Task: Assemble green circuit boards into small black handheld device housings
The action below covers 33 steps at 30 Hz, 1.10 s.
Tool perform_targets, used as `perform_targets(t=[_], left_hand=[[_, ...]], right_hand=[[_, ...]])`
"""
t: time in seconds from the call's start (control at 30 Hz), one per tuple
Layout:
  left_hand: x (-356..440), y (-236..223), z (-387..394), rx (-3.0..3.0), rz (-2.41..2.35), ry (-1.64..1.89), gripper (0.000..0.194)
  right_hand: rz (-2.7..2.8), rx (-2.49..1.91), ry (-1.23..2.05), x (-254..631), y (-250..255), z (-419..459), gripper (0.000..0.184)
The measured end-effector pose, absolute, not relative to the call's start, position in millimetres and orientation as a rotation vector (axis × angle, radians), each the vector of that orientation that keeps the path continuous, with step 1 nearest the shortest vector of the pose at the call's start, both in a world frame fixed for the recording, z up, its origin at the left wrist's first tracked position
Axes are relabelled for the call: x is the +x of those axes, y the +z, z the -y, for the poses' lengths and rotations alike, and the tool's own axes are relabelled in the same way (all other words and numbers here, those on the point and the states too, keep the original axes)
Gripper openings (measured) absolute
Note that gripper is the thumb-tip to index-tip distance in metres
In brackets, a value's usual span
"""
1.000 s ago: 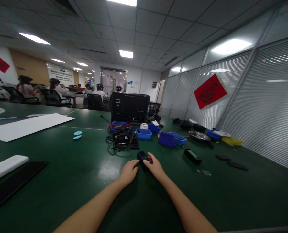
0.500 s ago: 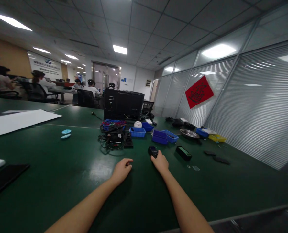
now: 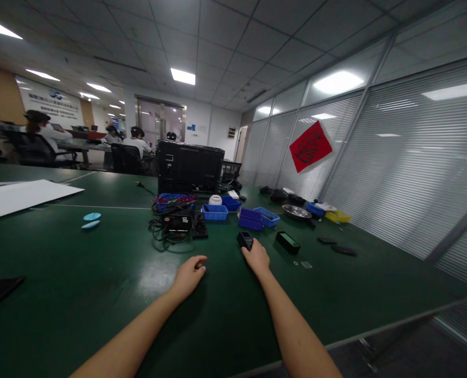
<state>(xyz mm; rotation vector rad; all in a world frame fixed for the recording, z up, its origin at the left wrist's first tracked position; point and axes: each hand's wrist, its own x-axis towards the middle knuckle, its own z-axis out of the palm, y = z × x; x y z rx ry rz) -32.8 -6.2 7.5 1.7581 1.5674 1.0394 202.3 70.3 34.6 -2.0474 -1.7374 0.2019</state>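
My right hand (image 3: 257,258) is closed around the near right side of a small black device with a little dark screen (image 3: 244,240), which is at the table surface. Nothing shows in my left hand (image 3: 189,275), which rests on the green table (image 3: 225,315) to the left, its fingers loosely bent and the thumb apart from them. Just right of the device lies a black box with a green top (image 3: 288,242). Near that box are a small ring (image 3: 295,263) and a clear flat piece (image 3: 306,264).
Beyond my hands stand blue trays (image 3: 214,212), a white ball (image 3: 215,200), tangled cables with a black unit (image 3: 177,222) and a large black monitor (image 3: 190,168). A metal bowl (image 3: 297,212) and yellow tray (image 3: 338,217) sit right. Light-blue pieces (image 3: 91,220) lie left. People sit behind.
My view has turned a little to the right, so the table things sit further left. My right hand and the device have come slightly closer to the green-topped box. Left hand barely changed.
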Motion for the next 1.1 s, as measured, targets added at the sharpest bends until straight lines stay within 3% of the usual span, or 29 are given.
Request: perform_targets(t=[0.2, 0.3, 0.47, 0.6, 0.73, 0.87, 0.97, 1.1], left_hand=[[-32.9, 6.5, 4.8, 1.765, -1.554, 1.041, 0.033], [-33.0, 6.4, 4.3, 1.764, -1.558, 1.040, 0.033], [-32.9, 8.0, 4.9, 1.769, -1.564, 1.033, 0.034], [-32.0, 10.5, 6.3, 1.777, -1.571, 1.027, 0.033], [-31.1, 12.1, 7.2, 1.784, -1.584, 1.027, 0.033], [-30.8, 10.5, 6.0, 1.785, -1.583, 1.034, 0.033], [-31.0, 9.2, 5.0, 1.793, -1.581, 1.033, 0.034], [-30.8, 11.6, 6.5, 1.796, -1.581, 1.014, 0.037]], right_hand=[[1.534, -1.980, 0.161, 208.2, 53.5, -63.3, 0.062], [1.386, -1.701, 0.213, 208.1, 58.6, -61.2, 0.064], [1.020, -1.020, 1.036, 189.6, 55.8, -57.9, 0.045], [0.796, -0.788, 1.583, 171.4, 48.6, -53.0, 0.033], [0.836, -0.853, 1.775, 165.1, 39.0, -52.5, 0.029], [0.909, -1.076, 1.872, 165.5, 30.4, -56.2, 0.038], [1.016, -1.251, 1.855, 165.2, 27.8, -55.6, 0.042], [1.388, -1.487, 1.651, 162.6, 28.3, -49.4, 0.034]])
